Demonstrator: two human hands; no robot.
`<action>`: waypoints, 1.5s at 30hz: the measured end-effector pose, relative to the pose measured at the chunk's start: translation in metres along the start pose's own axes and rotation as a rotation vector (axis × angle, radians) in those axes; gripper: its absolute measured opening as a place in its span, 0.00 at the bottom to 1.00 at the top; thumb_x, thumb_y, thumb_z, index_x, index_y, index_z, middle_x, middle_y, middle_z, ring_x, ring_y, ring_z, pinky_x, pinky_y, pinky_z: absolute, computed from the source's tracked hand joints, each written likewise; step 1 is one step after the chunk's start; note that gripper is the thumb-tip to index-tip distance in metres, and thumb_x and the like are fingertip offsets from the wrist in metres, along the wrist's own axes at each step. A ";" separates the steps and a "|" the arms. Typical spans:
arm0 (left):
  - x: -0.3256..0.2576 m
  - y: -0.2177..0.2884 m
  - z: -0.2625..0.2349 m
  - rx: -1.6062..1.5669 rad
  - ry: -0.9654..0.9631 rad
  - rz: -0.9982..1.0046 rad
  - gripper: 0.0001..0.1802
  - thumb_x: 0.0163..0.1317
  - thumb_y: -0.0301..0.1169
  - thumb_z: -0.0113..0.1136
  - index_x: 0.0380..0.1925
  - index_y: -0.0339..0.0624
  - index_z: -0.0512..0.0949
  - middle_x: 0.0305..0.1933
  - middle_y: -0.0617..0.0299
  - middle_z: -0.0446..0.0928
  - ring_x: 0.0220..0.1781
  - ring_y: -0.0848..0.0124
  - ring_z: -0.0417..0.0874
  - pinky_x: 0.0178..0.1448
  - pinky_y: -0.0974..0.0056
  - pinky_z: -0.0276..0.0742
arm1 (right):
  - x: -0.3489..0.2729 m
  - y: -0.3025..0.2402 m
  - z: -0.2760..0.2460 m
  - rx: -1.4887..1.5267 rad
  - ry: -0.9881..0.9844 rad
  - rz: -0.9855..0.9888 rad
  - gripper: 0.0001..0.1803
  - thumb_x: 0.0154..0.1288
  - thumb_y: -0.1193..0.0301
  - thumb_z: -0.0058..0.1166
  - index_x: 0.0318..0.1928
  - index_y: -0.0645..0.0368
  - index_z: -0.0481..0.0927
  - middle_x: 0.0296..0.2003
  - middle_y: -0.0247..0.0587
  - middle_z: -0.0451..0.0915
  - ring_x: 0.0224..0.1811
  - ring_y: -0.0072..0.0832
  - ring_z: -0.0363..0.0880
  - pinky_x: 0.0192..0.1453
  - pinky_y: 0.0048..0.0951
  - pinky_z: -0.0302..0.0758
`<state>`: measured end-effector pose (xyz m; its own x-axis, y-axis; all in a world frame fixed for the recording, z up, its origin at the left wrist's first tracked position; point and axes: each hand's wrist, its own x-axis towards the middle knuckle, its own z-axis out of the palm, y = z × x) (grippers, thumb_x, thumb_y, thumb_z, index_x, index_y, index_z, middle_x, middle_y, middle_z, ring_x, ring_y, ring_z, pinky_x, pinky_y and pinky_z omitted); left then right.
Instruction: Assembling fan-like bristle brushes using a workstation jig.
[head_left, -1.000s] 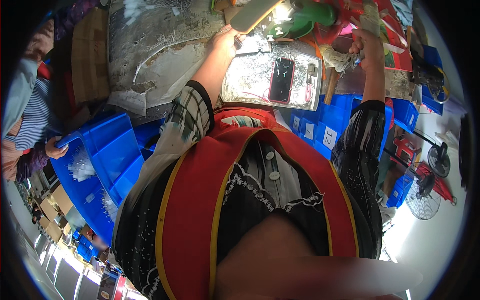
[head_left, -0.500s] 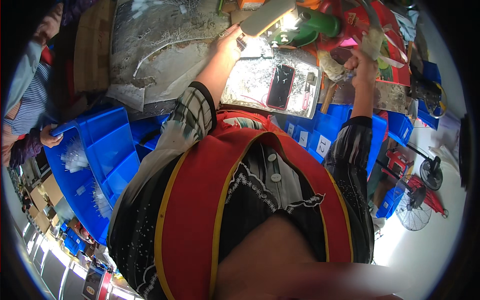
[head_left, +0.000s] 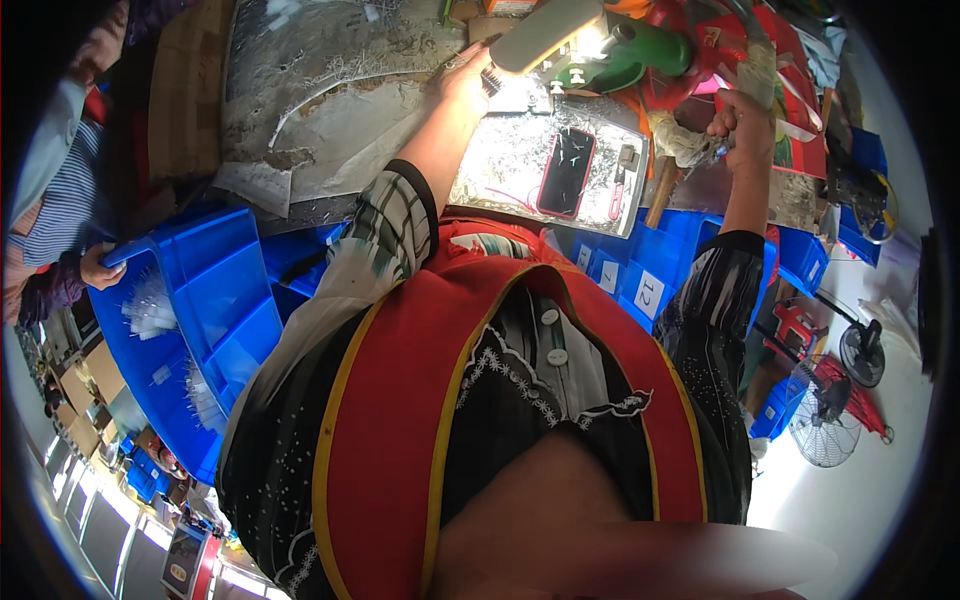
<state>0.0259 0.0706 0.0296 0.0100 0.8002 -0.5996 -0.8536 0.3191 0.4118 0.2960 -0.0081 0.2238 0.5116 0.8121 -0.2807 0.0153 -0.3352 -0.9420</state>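
My left hand (head_left: 462,85) reaches up the desk (head_left: 330,110), fingers pinched together on something small beneath the lit lamp (head_left: 548,35), likely for the light. My right hand (head_left: 742,118) is clamped around a taped handle (head_left: 757,62), its long axis running up and away from me.

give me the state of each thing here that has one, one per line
left hand: fingers closed on a small dark part
right hand: fist closed round a taped handle
phone: flat on the tray, screen dark
lamp: lit
blue bin: tilted, held by another person's hand
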 end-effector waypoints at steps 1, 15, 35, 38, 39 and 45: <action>-0.001 0.000 0.001 0.003 0.002 -0.001 0.14 0.46 0.17 0.62 0.35 0.30 0.75 0.31 0.53 0.76 0.26 0.68 0.77 0.26 0.66 0.76 | 0.001 0.003 -0.001 0.031 -0.012 -0.030 0.08 0.49 0.73 0.52 0.18 0.62 0.70 0.11 0.30 0.58 0.12 0.24 0.59 0.22 0.27 0.64; 0.018 -0.009 -0.012 0.122 -0.004 0.062 0.16 0.47 0.18 0.61 0.39 0.32 0.74 0.31 0.56 0.76 0.27 0.69 0.76 0.29 0.65 0.77 | 0.003 0.023 -0.005 0.143 0.045 -0.050 0.10 0.46 0.77 0.52 0.14 0.60 0.67 0.09 0.34 0.62 0.10 0.25 0.62 0.17 0.27 0.62; 0.024 -0.016 -0.021 0.089 -0.089 0.070 0.15 0.48 0.21 0.61 0.39 0.34 0.74 0.33 0.56 0.77 0.26 0.67 0.77 0.28 0.64 0.78 | -0.002 0.045 0.005 0.122 0.079 -0.172 0.11 0.46 0.78 0.50 0.35 0.67 0.73 0.10 0.30 0.59 0.10 0.22 0.59 0.19 0.27 0.62; 0.013 -0.014 -0.012 0.063 -0.070 0.065 0.13 0.49 0.21 0.61 0.38 0.33 0.75 0.33 0.55 0.77 0.28 0.67 0.78 0.31 0.64 0.78 | -0.004 0.104 0.011 0.178 0.156 -0.462 0.25 0.46 0.79 0.49 0.50 0.69 0.69 0.10 0.30 0.60 0.11 0.22 0.60 0.20 0.26 0.63; 0.012 -0.013 -0.008 0.030 -0.018 0.070 0.12 0.50 0.20 0.60 0.37 0.33 0.76 0.33 0.55 0.77 0.29 0.67 0.79 0.33 0.65 0.77 | -0.001 0.109 0.017 0.270 0.178 -0.535 0.29 0.46 0.79 0.48 0.55 0.68 0.65 0.11 0.30 0.60 0.11 0.22 0.60 0.20 0.26 0.63; 0.029 -0.021 -0.007 0.057 0.017 0.200 0.11 0.52 0.25 0.60 0.36 0.33 0.75 0.30 0.57 0.77 0.27 0.68 0.78 0.29 0.65 0.76 | -0.002 0.039 -0.003 0.192 -0.024 -0.057 0.07 0.47 0.77 0.49 0.30 0.66 0.71 0.10 0.30 0.58 0.12 0.23 0.61 0.22 0.27 0.64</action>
<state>0.0406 0.0832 -0.0016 -0.1663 0.8418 -0.5136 -0.8066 0.1835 0.5619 0.2986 -0.0242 0.1884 0.4937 0.8393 -0.2277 -0.1213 -0.1928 -0.9737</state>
